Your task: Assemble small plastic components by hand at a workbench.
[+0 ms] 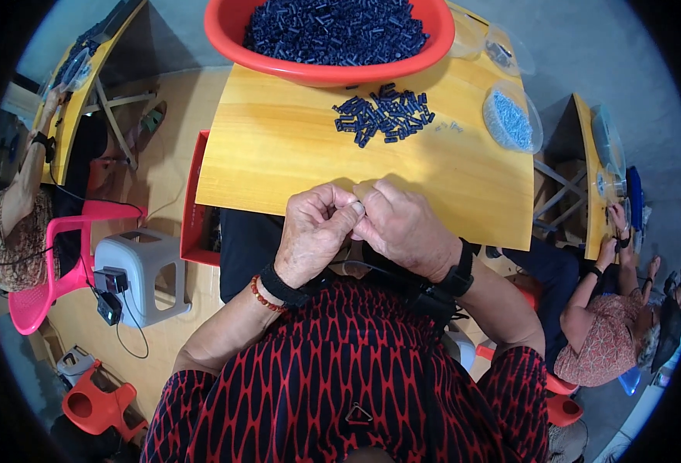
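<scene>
- Yellow wood-grained tabletop [278,154]: its near edge is overlapped, close to the middle, by both hands.
- Red plastic basin [332,75]: it is set at the far side, with the far left corner hidden by it, and is filled with dark blue pieces [336,31].
- Left hand [313,239] and right hand [410,231]: they are brought together at the near edge, tips touching. Thumb and forefinger are pinched on each side; whatever may be clamped there is covered by the fingers and cannot be told.
- Loose pile of dark short tubes [386,116]: it is spread between the basin and the hands, apart from both, straight beyond the fingertips and slightly toward the right edge. The right hand is placed a little nearer to it. No shared long axis is shown; the tubes are jumbled, pointed every way.
- Clear tub [536,127]: it is stood by the right edge, well apart from the right hand, and is heaped with pale blue bits [512,119].
- Tiny clear bits [454,127]: a few are scattered just beside the pile, on its right-edge side, toward the tub.
</scene>
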### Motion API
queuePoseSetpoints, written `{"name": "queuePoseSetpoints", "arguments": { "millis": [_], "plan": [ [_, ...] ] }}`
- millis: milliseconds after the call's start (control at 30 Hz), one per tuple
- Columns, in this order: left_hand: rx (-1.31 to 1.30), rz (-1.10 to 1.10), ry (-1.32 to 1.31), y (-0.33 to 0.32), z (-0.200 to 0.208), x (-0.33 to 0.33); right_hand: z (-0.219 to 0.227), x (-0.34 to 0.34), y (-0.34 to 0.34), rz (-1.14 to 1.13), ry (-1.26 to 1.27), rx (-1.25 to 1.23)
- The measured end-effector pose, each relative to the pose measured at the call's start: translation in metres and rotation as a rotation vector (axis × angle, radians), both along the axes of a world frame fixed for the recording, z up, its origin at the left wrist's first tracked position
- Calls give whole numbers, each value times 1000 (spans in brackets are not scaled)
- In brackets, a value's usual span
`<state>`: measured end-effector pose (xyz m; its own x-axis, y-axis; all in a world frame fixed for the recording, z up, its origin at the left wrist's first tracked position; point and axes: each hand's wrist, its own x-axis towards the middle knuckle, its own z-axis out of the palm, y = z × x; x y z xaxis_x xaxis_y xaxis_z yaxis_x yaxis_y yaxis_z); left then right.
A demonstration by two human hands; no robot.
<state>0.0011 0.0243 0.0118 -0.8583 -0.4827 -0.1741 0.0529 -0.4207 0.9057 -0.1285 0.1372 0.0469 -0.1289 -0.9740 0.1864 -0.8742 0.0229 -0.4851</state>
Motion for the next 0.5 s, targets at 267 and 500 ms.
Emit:
{"name": "queuePoseSetpoints", "arguments": {
  "millis": [267, 500],
  "plan": [
    [-25, -16, 0, 1, -2, -1, -16, 0, 1, -39, -132, -113],
    [-197, 468, 196, -22, 10, 6, -18, -51, -8, -203, -308, -203]
  ]
}}
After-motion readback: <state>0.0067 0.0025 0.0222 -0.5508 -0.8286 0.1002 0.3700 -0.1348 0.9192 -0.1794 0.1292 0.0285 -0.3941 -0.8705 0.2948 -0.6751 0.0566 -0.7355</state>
